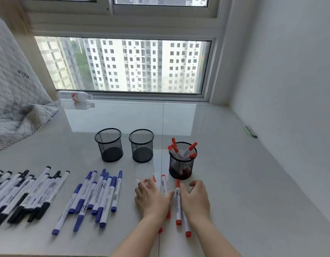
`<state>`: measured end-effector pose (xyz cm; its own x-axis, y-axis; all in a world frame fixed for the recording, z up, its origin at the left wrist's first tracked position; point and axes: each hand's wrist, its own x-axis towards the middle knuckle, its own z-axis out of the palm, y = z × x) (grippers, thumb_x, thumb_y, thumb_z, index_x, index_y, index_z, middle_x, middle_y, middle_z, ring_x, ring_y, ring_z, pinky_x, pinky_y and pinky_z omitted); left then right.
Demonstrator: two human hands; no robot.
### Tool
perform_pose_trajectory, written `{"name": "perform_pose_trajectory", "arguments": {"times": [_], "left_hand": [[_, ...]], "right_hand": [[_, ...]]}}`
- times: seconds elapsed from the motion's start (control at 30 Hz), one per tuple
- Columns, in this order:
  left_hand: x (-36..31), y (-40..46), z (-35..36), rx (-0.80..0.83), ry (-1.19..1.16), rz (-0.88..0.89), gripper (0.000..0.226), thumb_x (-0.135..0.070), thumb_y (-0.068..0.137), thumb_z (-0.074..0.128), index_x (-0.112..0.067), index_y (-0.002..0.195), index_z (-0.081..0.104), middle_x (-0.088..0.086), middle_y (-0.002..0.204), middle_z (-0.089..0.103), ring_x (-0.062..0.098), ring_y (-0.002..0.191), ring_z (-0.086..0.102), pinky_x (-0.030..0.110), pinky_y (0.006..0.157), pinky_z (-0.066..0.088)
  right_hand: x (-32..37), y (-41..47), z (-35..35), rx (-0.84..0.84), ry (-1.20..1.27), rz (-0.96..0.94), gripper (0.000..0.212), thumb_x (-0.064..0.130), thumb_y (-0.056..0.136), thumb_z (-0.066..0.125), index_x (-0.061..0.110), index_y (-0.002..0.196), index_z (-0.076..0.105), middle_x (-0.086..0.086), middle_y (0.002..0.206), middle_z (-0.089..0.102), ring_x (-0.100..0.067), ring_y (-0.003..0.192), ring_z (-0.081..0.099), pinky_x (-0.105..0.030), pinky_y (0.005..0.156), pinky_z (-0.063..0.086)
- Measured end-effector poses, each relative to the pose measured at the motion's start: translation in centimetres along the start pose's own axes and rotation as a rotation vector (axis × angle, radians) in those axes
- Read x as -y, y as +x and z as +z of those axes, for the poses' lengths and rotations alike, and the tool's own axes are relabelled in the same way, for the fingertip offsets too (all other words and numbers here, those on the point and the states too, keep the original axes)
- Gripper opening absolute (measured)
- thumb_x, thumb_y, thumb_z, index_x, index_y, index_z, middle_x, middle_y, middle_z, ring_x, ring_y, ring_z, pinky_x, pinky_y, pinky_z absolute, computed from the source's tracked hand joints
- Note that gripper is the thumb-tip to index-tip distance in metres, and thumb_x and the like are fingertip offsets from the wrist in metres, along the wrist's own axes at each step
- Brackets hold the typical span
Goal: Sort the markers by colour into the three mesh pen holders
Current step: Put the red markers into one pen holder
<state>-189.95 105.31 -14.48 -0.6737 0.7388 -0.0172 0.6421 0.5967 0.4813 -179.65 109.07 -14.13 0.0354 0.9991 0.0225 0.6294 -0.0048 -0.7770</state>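
On the pale tabletop (225, 173), the last red markers (178, 201) lie with their long axes pointing away from the person, straight toward the right-hand holder (182, 162) that already stands full of red ones. They sit between the two hands. The left hand (153, 196) lies flat over some with fingers spread, while the right hand (196, 196) rests just beside them, loosely curved and gripping nothing.
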Motion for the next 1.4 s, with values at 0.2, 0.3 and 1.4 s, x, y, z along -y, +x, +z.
{"name": "perform_pose_trajectory", "arguments": {"times": [0.2,0.3,1.4], "left_hand": [[1.4,-0.2,-0.6,0.002,-0.081,0.054,0.096,-0.064,0.073,0.060,-0.014,0.141,0.016,0.009,0.139,0.027,0.023,0.130,0.027,0.031,0.106,0.026],[2.6,0.0,-1.1,0.051,-0.177,0.102,0.101,-0.053,0.072,0.068,-0.009,0.145,0.014,0.009,0.143,0.031,0.022,0.133,0.028,0.030,0.109,0.024],[2.6,2.3,-1.9,-0.002,-0.660,-0.104,0.019,-0.027,0.091,0.046,-0.014,0.106,0.043,0.009,0.083,0.061,0.021,0.067,0.063,0.035,0.063,0.054]], "right_hand": [[0.2,-1.0,0.0,0.101,-0.338,-0.094,0.053,0.052,0.083,0.053,0.010,0.114,0.047,-0.005,0.116,0.048,-0.022,0.110,0.047,-0.030,0.091,0.038],[0.2,-1.5,-0.2,0.145,-0.479,-0.171,0.056,0.054,0.086,0.048,0.009,0.119,0.042,-0.005,0.119,0.046,-0.021,0.110,0.046,-0.028,0.089,0.037],[9.6,6.9,-7.9,0.076,1.020,-0.044,0.042,0.034,0.091,0.051,0.021,0.053,0.038,0.008,0.038,0.034,-0.009,0.032,0.031,-0.019,0.036,0.030]]}}
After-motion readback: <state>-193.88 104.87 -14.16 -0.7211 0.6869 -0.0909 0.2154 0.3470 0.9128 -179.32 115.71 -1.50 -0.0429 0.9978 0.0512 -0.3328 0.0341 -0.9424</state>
